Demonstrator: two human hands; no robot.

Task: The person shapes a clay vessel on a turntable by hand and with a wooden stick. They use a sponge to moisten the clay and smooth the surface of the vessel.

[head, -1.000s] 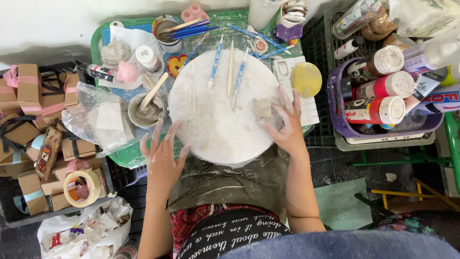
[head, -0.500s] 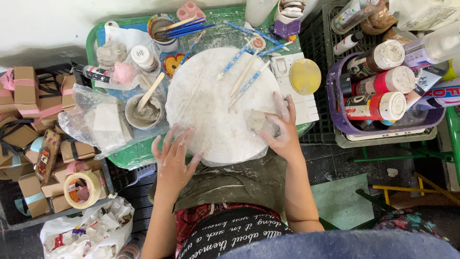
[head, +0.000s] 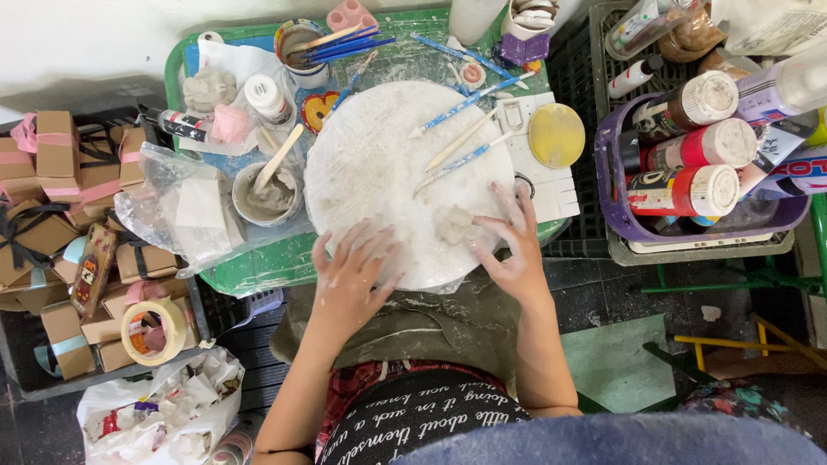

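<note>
While the round white board is lying on the green table, both hands are laid on its near edge. The left hand is spread wide and flat, with nothing held in it. The right hand is open too, and its fingertips are pressed against a small grey lump of clay. Three thin tools are seen farther back on the board. A bowl of grey paste with a wooden stick is set just beside the board, on the left.
</note>
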